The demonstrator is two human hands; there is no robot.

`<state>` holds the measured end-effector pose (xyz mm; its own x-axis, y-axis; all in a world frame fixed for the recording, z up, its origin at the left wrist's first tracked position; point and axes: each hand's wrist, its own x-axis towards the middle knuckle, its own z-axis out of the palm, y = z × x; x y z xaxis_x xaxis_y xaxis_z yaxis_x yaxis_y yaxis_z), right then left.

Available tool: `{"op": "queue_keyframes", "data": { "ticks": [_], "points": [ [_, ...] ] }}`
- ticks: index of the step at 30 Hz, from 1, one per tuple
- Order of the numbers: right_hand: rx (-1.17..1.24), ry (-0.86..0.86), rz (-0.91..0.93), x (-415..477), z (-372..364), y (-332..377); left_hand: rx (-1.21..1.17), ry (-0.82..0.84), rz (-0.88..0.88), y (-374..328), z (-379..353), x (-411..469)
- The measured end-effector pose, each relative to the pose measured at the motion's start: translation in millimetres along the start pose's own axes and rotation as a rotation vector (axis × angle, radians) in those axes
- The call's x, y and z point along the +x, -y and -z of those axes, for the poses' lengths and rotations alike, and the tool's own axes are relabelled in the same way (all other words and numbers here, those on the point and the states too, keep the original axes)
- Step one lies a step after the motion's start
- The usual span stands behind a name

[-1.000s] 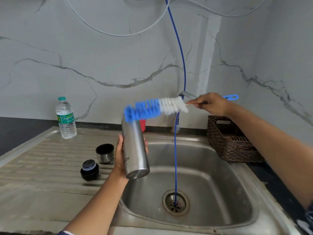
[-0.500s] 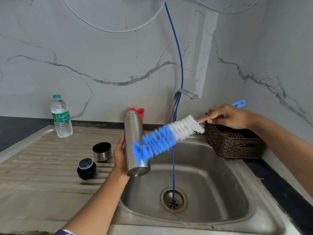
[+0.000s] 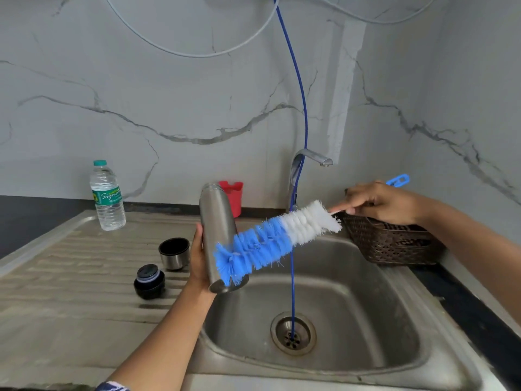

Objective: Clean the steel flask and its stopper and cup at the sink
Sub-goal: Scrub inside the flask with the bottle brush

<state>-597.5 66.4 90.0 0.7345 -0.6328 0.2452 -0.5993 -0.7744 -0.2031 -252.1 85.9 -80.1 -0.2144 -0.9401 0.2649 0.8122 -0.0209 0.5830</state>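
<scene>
My left hand grips the steel flask low on its body and holds it upright over the sink's left edge, mouth up. My right hand holds the handle of a bottle brush with blue and white bristles. The brush slants down to the left and its blue tip lies against the flask's lower side. The steel cup stands mouth up on the drainboard. The black stopper sits just in front of it.
The sink basin has a drain into which a thin blue hose hangs. A tap stands behind. A brown basket sits at the right, a water bottle and a red holder at the back.
The brush was level above the flask's mouth a second ago. It has swung down and now rests against the flask's lower outside. The flask stays in my left hand.
</scene>
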Motion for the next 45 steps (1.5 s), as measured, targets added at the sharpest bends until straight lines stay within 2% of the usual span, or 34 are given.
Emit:
{"op": "queue_keyframes", "data": {
  "ticks": [3,6,9,13,16,18,23,28,33,37,40,45],
  "points": [
    [-0.034,-0.055,-0.019,10,2,-5,-0.011,0.106,-0.008,1,-8,-3],
    [-0.051,-0.178,-0.161,43,7,-6,-0.09,0.007,0.013,4,-5,-1],
    [-0.15,-0.279,-0.294,67,8,-4,-0.162,0.09,0.092,7,0,-2],
    [-0.125,-0.187,-0.166,45,2,-5,-0.13,0.079,0.116,5,3,0],
    [-0.073,-0.082,0.014,9,-8,-4,0.03,-0.055,-0.005,2,-11,-3],
    [-0.051,-0.086,0.019,-6,-14,-5,0.087,-0.188,-0.056,4,-19,-3],
    [-0.001,-0.231,-0.301,-21,-28,-12,0.038,-0.402,-0.244,-2,-28,1],
    [0.489,-0.263,-0.492,-14,-88,32,0.064,-0.427,-0.437,-22,-25,7],
    [1.028,-0.251,-0.78,11,-135,85,0.016,-0.495,-0.553,-27,-38,12],
    [1.125,-0.226,-0.793,24,-152,123,0.044,-0.573,-0.667,-16,-49,17],
    [1.099,-0.244,-0.818,34,-160,129,0.164,-0.569,-0.71,-5,-61,16],
    [0.951,-0.288,-0.798,42,-174,132,0.199,-0.56,-0.735,-2,-62,13]
  ]
}}
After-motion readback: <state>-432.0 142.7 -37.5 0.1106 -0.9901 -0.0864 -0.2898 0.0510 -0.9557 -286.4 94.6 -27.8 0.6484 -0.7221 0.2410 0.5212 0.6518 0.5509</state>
